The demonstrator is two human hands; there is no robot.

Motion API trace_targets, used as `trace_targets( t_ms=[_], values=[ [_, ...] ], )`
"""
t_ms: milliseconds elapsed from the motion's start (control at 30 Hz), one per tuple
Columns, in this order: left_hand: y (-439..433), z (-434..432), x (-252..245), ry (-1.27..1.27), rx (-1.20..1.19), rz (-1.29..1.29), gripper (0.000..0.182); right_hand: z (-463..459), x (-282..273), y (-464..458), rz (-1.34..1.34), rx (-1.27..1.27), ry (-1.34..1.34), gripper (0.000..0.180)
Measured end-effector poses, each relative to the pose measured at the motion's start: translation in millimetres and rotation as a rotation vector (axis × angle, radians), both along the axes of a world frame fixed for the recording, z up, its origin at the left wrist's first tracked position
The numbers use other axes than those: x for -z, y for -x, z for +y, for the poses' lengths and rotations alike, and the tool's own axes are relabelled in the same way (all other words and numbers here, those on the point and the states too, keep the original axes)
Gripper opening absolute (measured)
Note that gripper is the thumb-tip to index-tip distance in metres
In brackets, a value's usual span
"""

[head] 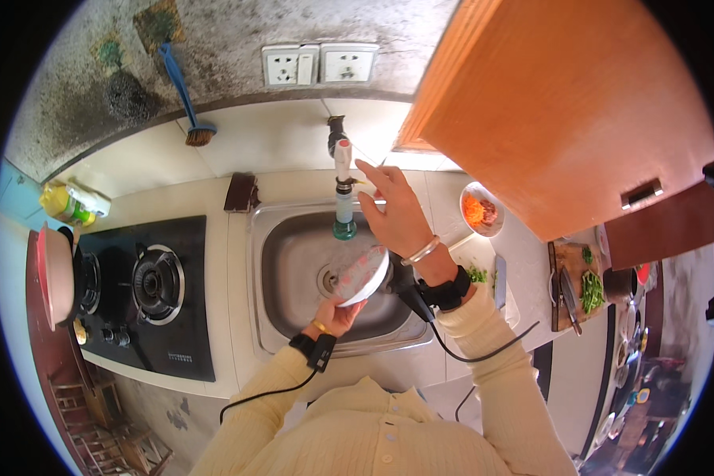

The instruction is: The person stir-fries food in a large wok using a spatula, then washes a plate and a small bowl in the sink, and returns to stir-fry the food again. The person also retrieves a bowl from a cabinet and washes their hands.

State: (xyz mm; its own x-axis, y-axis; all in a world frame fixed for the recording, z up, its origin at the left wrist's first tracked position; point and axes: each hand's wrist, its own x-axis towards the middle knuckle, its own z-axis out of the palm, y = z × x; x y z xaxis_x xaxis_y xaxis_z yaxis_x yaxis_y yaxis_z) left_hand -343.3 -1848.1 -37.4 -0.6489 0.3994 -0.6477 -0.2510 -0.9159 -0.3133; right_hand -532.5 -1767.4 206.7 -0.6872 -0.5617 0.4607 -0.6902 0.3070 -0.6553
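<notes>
My left hand grips the lower rim of a white bowl with a pink-red pattern, held tilted over a stainless steel sink. Above the bowl, my right hand is raised beside the tap, its fingers apart and pointing toward the lever. No object shows in that hand, and whether a fingertip touches the tap cannot be told. A green translucent nozzle hangs from the spout; no running water is plainly visible. The drain is partly covered by the bowl.
A black gas hob lies left, with a pot at its far side. Right are a bowl of shredded carrot and reddish food, a light board with a cleaver, and a wooden board with knives and greens. An orange panel overhangs.
</notes>
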Motion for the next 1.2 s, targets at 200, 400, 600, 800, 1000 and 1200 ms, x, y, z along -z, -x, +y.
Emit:
trace_targets(
  t_ms=[200, 400, 600, 800, 1000, 1200],
  values=[
    [-51, 26, -41, -0.816, -0.033, 0.224, 0.045, 101, 4, -39, -0.359, -0.05, -0.282, 0.035],
    [-51, 18, -79, -0.497, 0.118, 0.233, 0.051, 175, -6, -82, -0.412, -0.024, -0.256, 0.04],
    [-60, 46, -107, -0.592, 0.152, 0.346, 0.048, 215, 9, -113, -0.485, 0.016, -0.053, 0.028],
    [-71, 52, -124, 0.428, 0.159, 0.283, 0.037, 216, 36, -117, -0.912, -0.073, 0.148, 0.033],
    [-84, 16, -138, 1.527, 0.303, 0.246, 0.035, 170, 85, -90, -0.616, -0.002, -0.014, 0.061],
    [-88, -21, -122, 1.806, 0.228, 0.484, 0.047, 123, 117, -98, -0.781, -0.297, -0.221, 0.032]
  ],
)
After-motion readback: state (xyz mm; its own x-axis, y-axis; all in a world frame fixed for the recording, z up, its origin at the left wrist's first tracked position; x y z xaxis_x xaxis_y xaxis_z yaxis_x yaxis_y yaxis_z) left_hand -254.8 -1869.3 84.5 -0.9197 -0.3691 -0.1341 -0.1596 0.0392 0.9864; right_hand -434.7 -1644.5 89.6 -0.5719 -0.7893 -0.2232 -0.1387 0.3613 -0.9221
